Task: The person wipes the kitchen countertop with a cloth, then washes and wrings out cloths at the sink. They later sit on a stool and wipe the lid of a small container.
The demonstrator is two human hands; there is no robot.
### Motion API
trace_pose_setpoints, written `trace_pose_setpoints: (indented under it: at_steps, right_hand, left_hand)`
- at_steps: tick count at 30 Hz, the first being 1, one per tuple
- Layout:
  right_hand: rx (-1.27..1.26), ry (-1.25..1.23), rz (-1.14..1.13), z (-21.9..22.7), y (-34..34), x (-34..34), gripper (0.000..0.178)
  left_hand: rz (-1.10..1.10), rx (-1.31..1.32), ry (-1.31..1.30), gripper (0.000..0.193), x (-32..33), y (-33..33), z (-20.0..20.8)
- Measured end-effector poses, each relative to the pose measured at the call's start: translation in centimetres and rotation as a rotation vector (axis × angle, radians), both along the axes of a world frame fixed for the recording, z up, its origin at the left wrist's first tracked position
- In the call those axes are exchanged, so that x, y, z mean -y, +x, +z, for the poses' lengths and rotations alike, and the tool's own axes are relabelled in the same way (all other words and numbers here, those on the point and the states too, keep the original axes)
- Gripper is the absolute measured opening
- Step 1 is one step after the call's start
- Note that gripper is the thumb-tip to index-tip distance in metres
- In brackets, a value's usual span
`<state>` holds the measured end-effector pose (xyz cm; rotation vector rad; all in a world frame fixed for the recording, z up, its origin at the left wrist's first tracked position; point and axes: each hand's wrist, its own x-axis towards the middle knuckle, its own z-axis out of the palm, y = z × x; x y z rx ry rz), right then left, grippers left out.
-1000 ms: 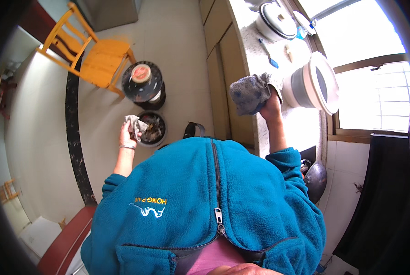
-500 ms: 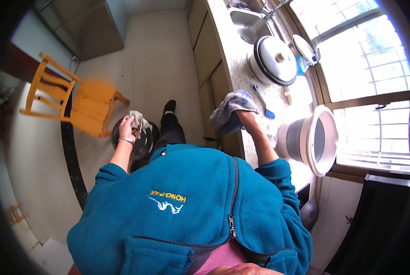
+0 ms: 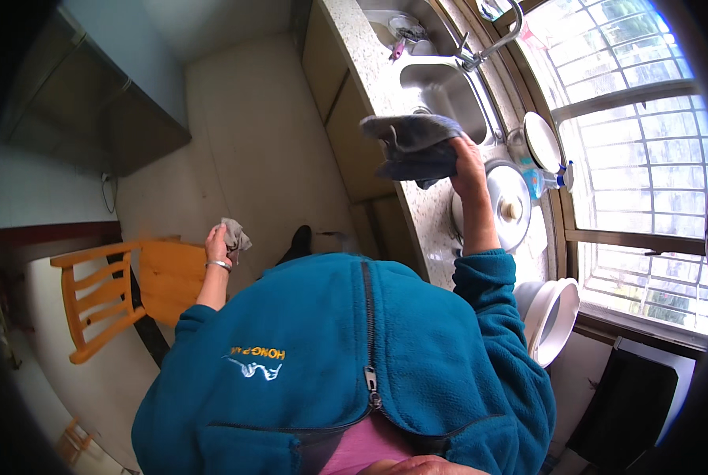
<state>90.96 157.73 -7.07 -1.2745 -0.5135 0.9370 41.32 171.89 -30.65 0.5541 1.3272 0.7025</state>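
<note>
In the head view, your right hand reaches over the worktop, its grip clamped on one end of a dark blue-grey cloth, which sits on the near side of the steel sink bowl and partly covers it from sight; you cannot tell from here whether the cloth touches the worktop. Your left hand is well apart from the sink bowl, to its left and nearer your body, its grip closed around a crumpled pale cloth. Nearer you than the sink bowl stands a pot with a silvery lid, part of it hidden behind your right forearm. To the right of the sink bowl, by the window, is a bottle with blue on it, and nearer you, past the pot, is a white tub tilted with its mouth to the right. A curved tap rises beside the sink bowl, and a second bowl beyond it holds dishes too small to make out. Well to the left of the sink bowl, a wooden chair stands near your left hand.
</note>
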Motion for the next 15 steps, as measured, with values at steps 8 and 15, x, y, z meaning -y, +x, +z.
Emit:
trace_pose_setpoints:
  at_steps: [8,15]
  right_hand:
    - [-0.446,0.277,-0.097,-2.7,7.9,-9.7,0.043]
    - [-0.289,0.359,-0.061,-3.4,14.8,-16.8,0.045]
  left_hand:
    - [-0.139,0.286,0.092,0.030,-14.7,10.6,9.5]
    - [-0.658,0.540,0.329,0.034,-29.2,31.0,15.3]
